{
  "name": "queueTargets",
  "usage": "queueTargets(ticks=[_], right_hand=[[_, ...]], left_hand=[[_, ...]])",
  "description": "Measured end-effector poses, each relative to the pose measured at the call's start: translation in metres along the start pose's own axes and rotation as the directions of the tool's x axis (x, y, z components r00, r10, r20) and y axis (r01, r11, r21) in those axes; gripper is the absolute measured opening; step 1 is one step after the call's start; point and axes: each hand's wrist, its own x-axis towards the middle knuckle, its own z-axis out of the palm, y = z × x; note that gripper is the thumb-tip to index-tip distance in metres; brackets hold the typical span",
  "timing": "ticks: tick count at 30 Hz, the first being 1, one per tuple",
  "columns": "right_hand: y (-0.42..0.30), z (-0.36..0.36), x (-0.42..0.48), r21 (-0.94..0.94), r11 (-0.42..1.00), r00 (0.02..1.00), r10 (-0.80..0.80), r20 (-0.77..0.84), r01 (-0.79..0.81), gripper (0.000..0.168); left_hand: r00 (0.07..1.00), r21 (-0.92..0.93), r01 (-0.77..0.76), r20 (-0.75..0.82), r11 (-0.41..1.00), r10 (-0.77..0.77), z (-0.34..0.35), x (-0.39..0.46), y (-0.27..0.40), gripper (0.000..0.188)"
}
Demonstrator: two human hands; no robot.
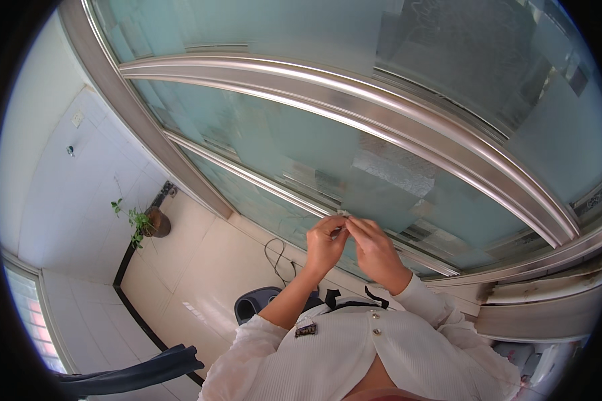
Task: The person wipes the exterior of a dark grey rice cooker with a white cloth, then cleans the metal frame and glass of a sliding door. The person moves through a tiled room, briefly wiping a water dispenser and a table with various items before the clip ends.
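Observation:
My left hand (326,240) and my right hand (379,248) meet in front of my body, just ahead of a frosted glass door panel (281,135). Between the fingertips of both hands is a small whitish piece (343,213), perhaps cloth or tissue, pinched and mostly covered. Thumb and forefinger of the left hand form a ring on it. The right fingers point in from the other side, their tips bent together. Behind the hands runs a slim metal bar (261,173) of the door.
A wide metal rail (341,100) crosses the door. On the tiled floor (200,250) stand a potted plant (158,223), by the wall, and a dark plastic appliance (248,303); a black cable (276,255) lies near the door. Dark cloth (145,371) hangs at lower left.

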Motion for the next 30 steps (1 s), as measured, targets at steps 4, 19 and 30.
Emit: queueTargets(ticks=[4, 19, 30], right_hand=[[-0.021, -0.054, 0.010, 0.051, 0.988, 0.974, -0.137, -0.177, 0.149, 0.043], [-0.083, -0.178, 0.099, -0.687, 0.706, 0.675, -0.593, -0.439, 0.173, 0.031], [-0.070, -0.185, 0.091, -0.686, 0.717, 0.672, -0.571, -0.472, 0.126, 0.017]], left_hand=[[0.983, -0.164, -0.181, 0.000, 0.970, 0.184, -0.012, 0.002, 0.056, 0.022], [0.214, 0.378, -0.908, 0.048, 0.180, 0.976, -0.035, 0.113, 0.220, 0.032], [0.331, 0.464, -0.860, 0.191, 0.212, 0.924, -0.022, 0.083, 0.230, 0.026]])
